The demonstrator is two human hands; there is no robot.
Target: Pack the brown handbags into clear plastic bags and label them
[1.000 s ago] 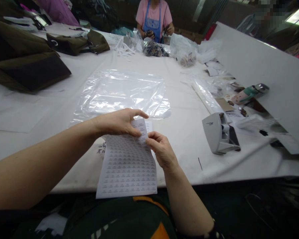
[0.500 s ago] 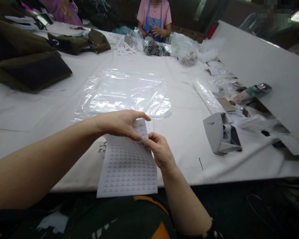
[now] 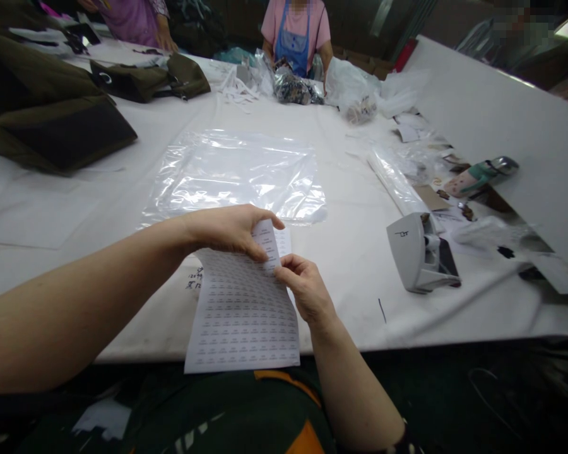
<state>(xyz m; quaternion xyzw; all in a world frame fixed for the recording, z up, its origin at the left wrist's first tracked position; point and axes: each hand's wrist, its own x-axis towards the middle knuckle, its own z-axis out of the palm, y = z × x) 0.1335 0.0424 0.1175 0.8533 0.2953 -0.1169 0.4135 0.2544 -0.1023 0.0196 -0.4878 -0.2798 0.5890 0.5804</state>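
A white sheet of printed labels [image 3: 246, 321], covered in rows of small text, lies at the table's front edge and hangs slightly over it. My left hand [image 3: 239, 232] grips its far end, bending a corner up between thumb and fingers. Close beside it, my right hand [image 3: 305, 280] pinches the right edge of the sheet between thumb and forefinger. Whether a single label is caught in that pinch I cannot make out. Just beyond both hands a clear plastic bag [image 3: 236, 173] is spread flat on the white table.
To the right stand a white tape dispenser [image 3: 411, 252] and a bottle [image 3: 480, 176], among plastic scraps. Dark olive fabric bags [image 3: 61, 135] lie at the left. Across the table a person in a blue apron [image 3: 293, 41] stands behind bagged goods [image 3: 293, 88]; another wears purple [image 3: 132, 22].
The folded-up corner of the label sheet has turned to show more of its printed face. My hands have barely shifted. Across the table, the aproned person's hands have moved apart and down.
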